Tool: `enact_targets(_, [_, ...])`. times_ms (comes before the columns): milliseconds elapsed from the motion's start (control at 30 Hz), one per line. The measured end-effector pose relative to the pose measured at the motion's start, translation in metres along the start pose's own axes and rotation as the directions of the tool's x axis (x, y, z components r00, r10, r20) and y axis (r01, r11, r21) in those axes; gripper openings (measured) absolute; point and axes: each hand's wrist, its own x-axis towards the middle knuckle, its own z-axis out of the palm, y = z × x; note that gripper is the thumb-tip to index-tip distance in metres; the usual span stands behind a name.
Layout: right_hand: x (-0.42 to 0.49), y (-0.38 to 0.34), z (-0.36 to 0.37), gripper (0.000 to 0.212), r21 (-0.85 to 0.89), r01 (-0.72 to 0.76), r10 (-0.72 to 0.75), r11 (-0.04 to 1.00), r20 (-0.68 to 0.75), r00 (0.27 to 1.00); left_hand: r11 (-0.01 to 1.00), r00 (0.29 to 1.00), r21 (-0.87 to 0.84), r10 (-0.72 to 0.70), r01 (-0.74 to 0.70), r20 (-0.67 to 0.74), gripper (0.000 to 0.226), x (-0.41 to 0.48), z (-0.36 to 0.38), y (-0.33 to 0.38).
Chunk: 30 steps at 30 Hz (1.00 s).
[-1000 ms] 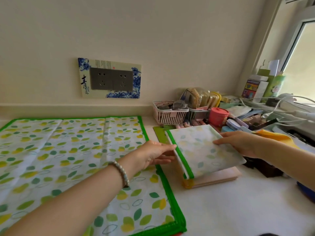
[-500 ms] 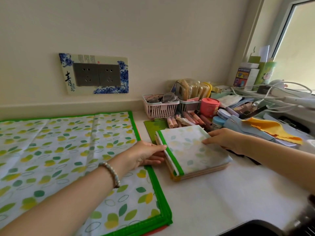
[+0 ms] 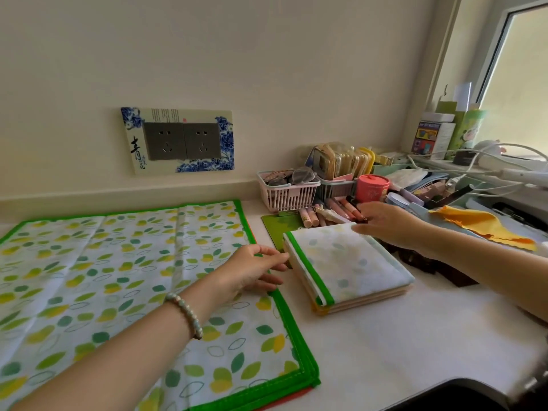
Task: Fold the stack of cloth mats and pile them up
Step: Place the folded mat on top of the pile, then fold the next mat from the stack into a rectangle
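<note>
A pile of folded cloth mats (image 3: 347, 266) lies on the white counter, the top one pale with faint leaves and a green edge, pinkish and yellow ones under it. To its left an unfolded leaf-print mat (image 3: 124, 280) with a green border lies flat, an orange edge showing beneath its near corner. My left hand (image 3: 255, 269) hovers over that mat's right border, fingers loosely curled, just left of the pile and holding nothing. My right hand (image 3: 385, 225) is at the pile's far right corner, fingers extended.
A pink basket (image 3: 287, 194) with glasses, a red tub (image 3: 372, 188), pens and tubes, cables and a yellow cloth (image 3: 483, 225) crowd the back right. A double wall socket (image 3: 182, 140) is behind the mat. A dark rim (image 3: 462, 396) shows at the bottom right.
The folded mat was lowered flat onto the pile. My right hand has slid off its top to the far corner, and my left hand has drawn slightly away from the pile's edge.
</note>
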Motion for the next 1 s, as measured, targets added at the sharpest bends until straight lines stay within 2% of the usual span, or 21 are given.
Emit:
enact_targets(100, [0.000,-0.026,-0.006,0.067,0.059,0.132,-0.129,0.990,-0.050,0.990,0.998,0.997,0.014,0.055,-0.054,-0.046,0.029,-0.009,-0.028,0.002])
enact_targets(167, [0.004,-0.047,-0.003,0.065,0.090,0.185,-0.182,0.979,-0.039,0.982,0.992,0.989,0.081,0.103,-0.094,-0.110,0.029,-0.015,-0.050,0.001])
enact_targets(233, [0.006,-0.072,0.009,0.061,0.151,0.227,-0.229,0.962,-0.005,0.973,0.951,0.968,0.278,0.186,-0.135,-0.168,0.029,-0.022,-0.074,-0.006])
enact_targets(300, [0.003,-0.096,0.031,0.059,0.212,0.262,-0.275,0.941,0.032,0.961,0.835,0.954,0.537,0.248,-0.122,-0.169,0.032,-0.032,-0.098,-0.020])
enact_targets(367, [-0.003,-0.116,0.062,0.059,0.244,0.296,-0.325,0.923,0.086,0.942,0.725,0.962,0.684,0.237,-0.081,-0.138,0.043,-0.044,-0.120,-0.038])
enact_targets(467, [-0.017,-0.141,0.110,0.059,0.241,0.360,-0.403,0.901,0.163,0.900,0.695,0.972,0.719,0.181,-0.019,-0.149,0.055,-0.067,-0.152,-0.063])
enact_targets(600, [-0.043,-0.163,0.158,0.057,0.247,0.403,-0.459,0.881,0.250,0.852,0.635,0.971,0.773,0.177,0.013,-0.161,0.060,-0.105,-0.185,-0.083])
enact_targets(733, [-0.075,-0.184,0.180,0.051,0.233,0.486,-0.537,0.842,0.286,0.794,0.589,0.971,0.808,0.213,-0.035,-0.113,0.058,-0.145,-0.199,-0.092])
enact_targets(833, [-0.104,-0.194,0.185,0.053,0.263,0.522,-0.584,0.811,0.318,0.747,0.550,0.972,0.829,0.231,-0.098,-0.038,0.070,-0.175,-0.206,-0.095])
enact_targets(1000, [-0.137,-0.196,0.183,0.062,0.218,0.618,-0.646,0.756,0.401,0.649,0.515,0.984,0.845,0.161,-0.145,0.071,0.076,-0.214,-0.216,-0.096])
